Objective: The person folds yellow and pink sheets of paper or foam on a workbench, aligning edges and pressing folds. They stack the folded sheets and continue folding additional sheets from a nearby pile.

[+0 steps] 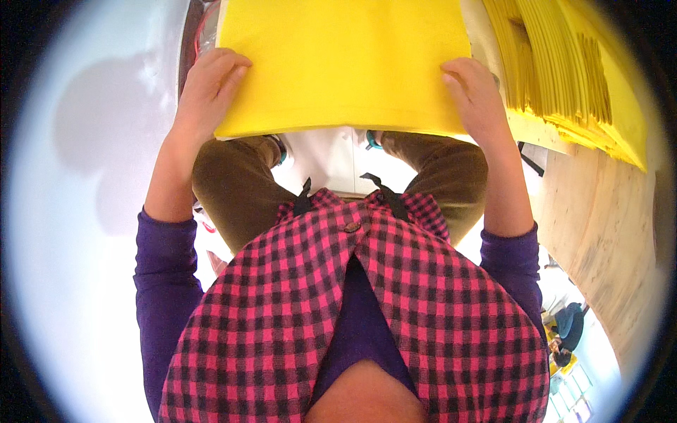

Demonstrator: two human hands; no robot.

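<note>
A broad yellow sheet of felt-like fabric (345, 67) spreads out in front of me, above my knees. My left hand (213, 84) is closed at its left edge, the thumb and fingertips bent in over the yellow surface. At the opposite edge, my right hand (478, 95) is closed in the same way, with the thumb and fingers curled onto the fabric. The sheet's near edge runs nearly straight between my wrists. Its far part passes out of the top of the view, and the undersides of both grips are hidden.
On the right, a thick stack of folded yellow fabric (557, 63) lies on a wooden tabletop (589, 190). A pale wall (92, 176) rises close along my left. Below the sheet are my bent legs in brown trousers (236, 176) and a light tiled floor (324, 158).
</note>
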